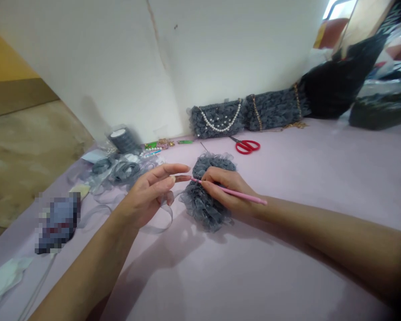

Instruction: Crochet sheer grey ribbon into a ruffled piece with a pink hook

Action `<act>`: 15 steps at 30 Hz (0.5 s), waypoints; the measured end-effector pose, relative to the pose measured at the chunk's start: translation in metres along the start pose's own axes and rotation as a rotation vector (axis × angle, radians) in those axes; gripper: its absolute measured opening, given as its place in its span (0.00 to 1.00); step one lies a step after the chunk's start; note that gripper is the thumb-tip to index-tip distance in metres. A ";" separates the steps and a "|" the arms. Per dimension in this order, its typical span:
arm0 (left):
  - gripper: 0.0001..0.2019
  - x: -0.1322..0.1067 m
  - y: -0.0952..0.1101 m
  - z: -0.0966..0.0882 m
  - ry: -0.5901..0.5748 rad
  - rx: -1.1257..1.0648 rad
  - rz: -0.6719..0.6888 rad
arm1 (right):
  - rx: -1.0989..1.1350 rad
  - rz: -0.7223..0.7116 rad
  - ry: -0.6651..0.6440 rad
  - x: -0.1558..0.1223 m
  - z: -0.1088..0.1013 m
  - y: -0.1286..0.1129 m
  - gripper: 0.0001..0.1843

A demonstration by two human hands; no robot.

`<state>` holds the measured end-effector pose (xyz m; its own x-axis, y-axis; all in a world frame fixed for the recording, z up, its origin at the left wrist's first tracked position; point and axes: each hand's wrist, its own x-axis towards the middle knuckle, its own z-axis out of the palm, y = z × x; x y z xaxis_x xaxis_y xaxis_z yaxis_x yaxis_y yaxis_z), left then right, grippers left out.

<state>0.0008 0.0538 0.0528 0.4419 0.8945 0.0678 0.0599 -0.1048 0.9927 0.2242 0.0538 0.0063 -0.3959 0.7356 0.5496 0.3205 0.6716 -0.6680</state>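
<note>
My right hand [227, 189] grips a pink crochet hook [234, 193], its tip reaching towards my left fingertips. Under that hand lies a ruffled grey piece of sheer ribbon crochet [205, 205], and my right fingers touch it. My left hand [150, 191] is just left of the piece, with its fingertips close to the hook's tip. A strand of sheer grey ribbon [163, 225] loops down from that hand onto the lilac sheet [304, 187]. The hook's point and the ribbon's path through my fingers are hard to make out.
Red-handled scissors [245, 146] lie beyond the work. Along the white wall stand a grey ruffled bag with a pearl strand [217, 119] and another with gold chain [274, 109]. Ribbon rolls [123, 140] and loose ribbon [127, 171] sit at left, beside a pixelated object [57, 223].
</note>
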 end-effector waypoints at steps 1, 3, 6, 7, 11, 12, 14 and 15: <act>0.13 -0.001 0.001 0.001 -0.016 -0.042 0.004 | 0.003 -0.002 0.003 0.000 0.000 -0.001 0.11; 0.13 -0.005 0.003 0.002 -0.031 -0.086 0.003 | 0.009 -0.006 0.002 0.000 -0.001 -0.001 0.12; 0.14 -0.010 0.007 0.002 -0.032 -0.026 0.021 | 0.011 -0.009 -0.004 0.000 -0.001 0.000 0.12; 0.15 -0.011 0.008 0.001 -0.030 0.039 0.036 | 0.010 -0.007 -0.006 0.000 -0.001 0.001 0.13; 0.15 -0.015 0.009 0.000 0.046 0.589 0.133 | 0.009 -0.013 -0.004 0.000 0.000 0.003 0.13; 0.13 -0.016 0.008 0.000 0.067 0.755 0.164 | 0.011 -0.018 -0.004 0.000 0.000 0.003 0.14; 0.10 -0.019 0.006 -0.001 0.085 1.037 0.212 | 0.012 -0.027 -0.002 0.000 0.000 0.004 0.14; 0.10 -0.021 0.004 -0.002 0.091 1.152 0.223 | 0.010 -0.030 -0.002 -0.001 0.000 0.004 0.14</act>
<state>-0.0098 0.0357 0.0559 0.4821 0.8297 0.2815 0.7836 -0.5520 0.2850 0.2252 0.0558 0.0034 -0.4070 0.7150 0.5684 0.2999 0.6924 -0.6562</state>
